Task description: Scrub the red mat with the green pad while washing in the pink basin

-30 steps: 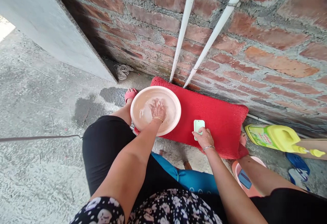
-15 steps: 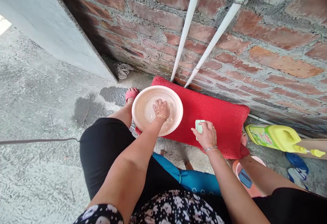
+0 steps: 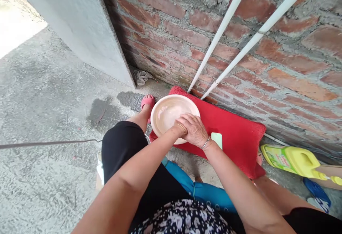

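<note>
A pale pink basin (image 3: 157, 111) of water stands on the left part of a red mat-covered surface (image 3: 240, 134). Over its near right side my two hands meet. My right hand (image 3: 197, 131), with a silver bracelet, is wrapped over my left hand (image 3: 181, 125), which wears a gold bracelet. The left fingers are mostly hidden beneath the right hand. A flat, light green rectangular piece (image 3: 217, 139) with rounded corners and a small hole lies on the red cover, partly behind my right wrist.
A yellow jug (image 3: 294, 158) lies to the right near blue slippers (image 3: 316, 193). Two white pipes (image 3: 221, 31) run down the brick wall (image 3: 176, 38). At the left, a grey panel (image 3: 107, 48) leans near a bundle of cord (image 3: 142, 77). Wet patches (image 3: 104, 114) mark the concrete.
My right hand has let go of the light green piece and moved left onto my left hand. The left hand has come up out of the water. The view has shifted.
</note>
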`<action>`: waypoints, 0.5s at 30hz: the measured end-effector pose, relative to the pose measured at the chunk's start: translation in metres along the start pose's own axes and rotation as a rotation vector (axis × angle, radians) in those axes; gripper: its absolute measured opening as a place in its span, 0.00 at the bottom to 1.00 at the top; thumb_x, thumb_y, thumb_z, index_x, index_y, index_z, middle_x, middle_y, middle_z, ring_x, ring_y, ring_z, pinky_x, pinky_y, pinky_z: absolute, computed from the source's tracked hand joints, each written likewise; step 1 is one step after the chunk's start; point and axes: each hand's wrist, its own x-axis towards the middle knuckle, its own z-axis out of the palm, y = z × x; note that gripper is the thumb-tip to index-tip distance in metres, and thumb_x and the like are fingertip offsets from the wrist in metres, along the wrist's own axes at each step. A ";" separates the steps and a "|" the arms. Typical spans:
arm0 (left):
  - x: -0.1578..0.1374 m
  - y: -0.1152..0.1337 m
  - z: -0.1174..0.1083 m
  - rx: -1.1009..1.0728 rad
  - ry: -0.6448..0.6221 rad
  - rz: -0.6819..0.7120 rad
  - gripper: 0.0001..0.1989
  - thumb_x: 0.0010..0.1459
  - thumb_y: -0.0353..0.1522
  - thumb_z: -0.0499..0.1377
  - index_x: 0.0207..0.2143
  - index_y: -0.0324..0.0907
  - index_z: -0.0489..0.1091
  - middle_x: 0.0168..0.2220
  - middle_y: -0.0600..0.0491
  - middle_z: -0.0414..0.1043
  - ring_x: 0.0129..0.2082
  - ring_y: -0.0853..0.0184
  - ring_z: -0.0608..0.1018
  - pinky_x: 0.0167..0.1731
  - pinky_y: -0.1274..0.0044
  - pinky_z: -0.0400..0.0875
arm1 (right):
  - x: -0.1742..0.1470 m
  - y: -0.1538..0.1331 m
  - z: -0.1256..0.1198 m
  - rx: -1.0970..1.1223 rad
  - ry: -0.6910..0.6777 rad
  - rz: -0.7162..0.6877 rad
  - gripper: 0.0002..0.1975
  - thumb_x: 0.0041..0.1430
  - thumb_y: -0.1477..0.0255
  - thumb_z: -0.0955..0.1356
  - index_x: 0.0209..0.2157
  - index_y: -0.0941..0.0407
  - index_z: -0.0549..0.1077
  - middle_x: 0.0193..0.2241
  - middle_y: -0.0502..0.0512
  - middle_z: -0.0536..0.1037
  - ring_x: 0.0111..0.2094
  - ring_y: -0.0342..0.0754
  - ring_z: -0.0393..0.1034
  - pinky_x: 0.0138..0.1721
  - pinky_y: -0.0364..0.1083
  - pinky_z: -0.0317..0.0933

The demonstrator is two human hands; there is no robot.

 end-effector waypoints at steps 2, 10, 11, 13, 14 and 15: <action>-0.011 0.005 0.007 -0.033 0.026 0.048 0.48 0.46 0.32 0.72 0.68 0.41 0.57 0.60 0.41 0.64 0.66 0.42 0.62 0.65 0.47 0.62 | -0.001 -0.006 -0.007 0.023 0.003 -0.046 0.30 0.49 0.65 0.77 0.55 0.51 0.73 0.57 0.59 0.73 0.62 0.59 0.62 0.61 0.56 0.55; -0.060 0.009 0.022 -0.169 0.120 0.034 0.45 0.48 0.36 0.68 0.69 0.52 0.58 0.61 0.49 0.67 0.70 0.46 0.58 0.65 0.60 0.69 | -0.013 -0.033 -0.033 0.088 0.000 -0.137 0.33 0.46 0.60 0.78 0.53 0.52 0.72 0.53 0.60 0.76 0.56 0.58 0.68 0.57 0.56 0.59; -0.066 0.010 0.024 -0.149 0.144 0.014 0.44 0.49 0.36 0.67 0.69 0.52 0.59 0.61 0.49 0.68 0.69 0.47 0.60 0.64 0.59 0.70 | -0.016 -0.035 -0.035 0.086 -0.010 -0.127 0.32 0.46 0.61 0.78 0.53 0.52 0.72 0.52 0.60 0.77 0.54 0.58 0.69 0.56 0.55 0.59; -0.076 0.013 0.028 -0.098 0.211 -0.047 0.43 0.49 0.35 0.65 0.68 0.53 0.60 0.59 0.50 0.69 0.66 0.48 0.64 0.63 0.58 0.71 | -0.021 -0.040 -0.039 0.071 -0.027 -0.086 0.29 0.47 0.63 0.77 0.52 0.52 0.73 0.50 0.59 0.78 0.52 0.58 0.71 0.55 0.55 0.59; -0.081 0.015 0.031 -0.077 0.243 -0.077 0.42 0.49 0.34 0.64 0.68 0.53 0.61 0.59 0.51 0.70 0.65 0.49 0.65 0.63 0.58 0.71 | -0.024 -0.043 -0.041 0.061 -0.028 -0.066 0.28 0.47 0.65 0.76 0.51 0.52 0.73 0.49 0.59 0.79 0.51 0.58 0.71 0.55 0.55 0.59; -0.086 0.017 0.033 -0.063 0.269 -0.099 0.42 0.49 0.34 0.63 0.68 0.53 0.61 0.59 0.51 0.70 0.65 0.49 0.66 0.63 0.58 0.71 | -0.027 -0.045 -0.042 0.049 -0.023 -0.052 0.27 0.47 0.66 0.75 0.51 0.52 0.73 0.49 0.59 0.79 0.51 0.58 0.71 0.55 0.56 0.59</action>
